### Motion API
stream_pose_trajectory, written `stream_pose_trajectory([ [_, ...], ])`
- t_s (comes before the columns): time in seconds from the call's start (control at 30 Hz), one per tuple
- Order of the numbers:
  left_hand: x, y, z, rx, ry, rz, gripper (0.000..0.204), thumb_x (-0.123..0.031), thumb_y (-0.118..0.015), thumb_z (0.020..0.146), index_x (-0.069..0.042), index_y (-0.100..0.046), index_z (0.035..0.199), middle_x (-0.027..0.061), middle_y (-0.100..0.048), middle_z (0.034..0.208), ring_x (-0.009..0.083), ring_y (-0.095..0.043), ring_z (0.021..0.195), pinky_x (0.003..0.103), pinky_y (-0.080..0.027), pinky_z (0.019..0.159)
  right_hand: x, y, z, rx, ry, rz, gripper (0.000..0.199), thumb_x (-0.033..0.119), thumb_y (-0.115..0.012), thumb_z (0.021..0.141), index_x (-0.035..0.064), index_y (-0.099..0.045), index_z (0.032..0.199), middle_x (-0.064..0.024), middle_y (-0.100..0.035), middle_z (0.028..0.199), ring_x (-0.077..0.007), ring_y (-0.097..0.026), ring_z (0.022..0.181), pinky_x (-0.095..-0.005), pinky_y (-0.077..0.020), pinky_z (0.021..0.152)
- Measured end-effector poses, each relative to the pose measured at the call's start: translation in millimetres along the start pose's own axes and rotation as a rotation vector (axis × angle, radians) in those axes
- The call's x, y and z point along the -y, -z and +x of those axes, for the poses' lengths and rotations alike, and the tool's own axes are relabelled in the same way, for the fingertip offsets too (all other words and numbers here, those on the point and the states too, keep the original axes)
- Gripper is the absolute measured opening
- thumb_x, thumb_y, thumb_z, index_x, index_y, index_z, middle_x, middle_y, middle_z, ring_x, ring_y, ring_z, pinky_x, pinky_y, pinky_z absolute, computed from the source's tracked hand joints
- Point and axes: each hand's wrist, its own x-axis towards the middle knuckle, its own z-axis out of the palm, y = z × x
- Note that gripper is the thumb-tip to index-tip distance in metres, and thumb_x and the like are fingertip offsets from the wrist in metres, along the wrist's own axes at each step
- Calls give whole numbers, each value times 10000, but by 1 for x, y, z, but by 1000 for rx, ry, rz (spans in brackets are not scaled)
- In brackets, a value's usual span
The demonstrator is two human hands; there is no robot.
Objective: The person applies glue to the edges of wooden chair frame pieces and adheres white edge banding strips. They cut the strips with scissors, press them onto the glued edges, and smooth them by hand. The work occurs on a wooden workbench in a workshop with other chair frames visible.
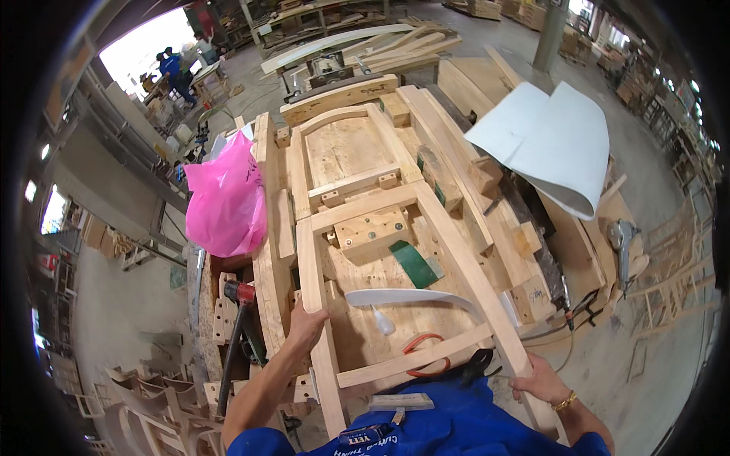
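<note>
A pale wooden chair frame (473, 281) lies flat in a wooden jig on the bench in front of me, its arched back end pointing away. My left hand (307, 327) is closed round the frame's left side piece, low down. On the lower end of the right side piece, my right hand (541, 380) has its fingers wrapped round the wood. Inside the frame's near opening lie a thin white curved strip (407, 295), a small white squeeze bottle (384, 323) and an orange-handled tool (424, 340), partly hidden by the near crosspiece.
A pink plastic bag (226, 201) sits on the jig's left side, above a red-headed mallet (239, 292). A curled white sheet (551, 137) rests at the far right, with a grey power tool (623, 243) nearer. Stacked boards (395, 49) lie behind; co-workers (175, 74) stand far left.
</note>
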Motion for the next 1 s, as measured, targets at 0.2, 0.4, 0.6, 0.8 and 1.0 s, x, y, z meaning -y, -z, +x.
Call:
stream_pose_trajectory([
  [0.2,7,8,-3,-79,-12,239,544,-4,-638,749,7,-482,1269,94,-607,1114,194,-595,967,319,-482,858,-1,2,9,33,37,-5,536,-27,-616,774,-35,-431,1277,-82,-586,757,-159,-615,564,-307,-520,520],
  [0.4,-18,-16,-9,-13,-213,435,412,-189,-699,793,17,-582,1130,98,-647,991,181,-590,906,334,-491,817,-13,-9,0,-170,9,50,453,-1,-618,740,-35,-488,1173,-72,-567,738,-170,-588,504,-301,-499,447],
  [0.6,0,6,-3,3,-221,361,539,-214,-693,754,36,-523,1200,186,-627,1100,260,-603,1034,332,-471,906,-25,-1,9,-167,27,-32,364,46,-627,703,-38,-488,1028,-110,-574,753,-207,-563,456,-330,-492,402],
  [0.8,0,0,-7,-81,22,318,757,-278,-707,732,52,-377,1329,235,-567,1209,310,-572,1102,348,-456,959,-25,-2,5,-223,65,-103,406,95,-623,722,-61,-474,1066,-125,-597,749,-203,-564,483,-318,-496,431],
  [1.0,0,5,-12,-29,63,320,824,-299,-691,755,95,-295,1361,291,-498,1276,348,-529,1168,361,-439,982,-23,-3,0,-274,80,-224,471,181,-673,717,-47,-484,1084,-118,-615,776,-186,-593,567,-285,-508,536],
])
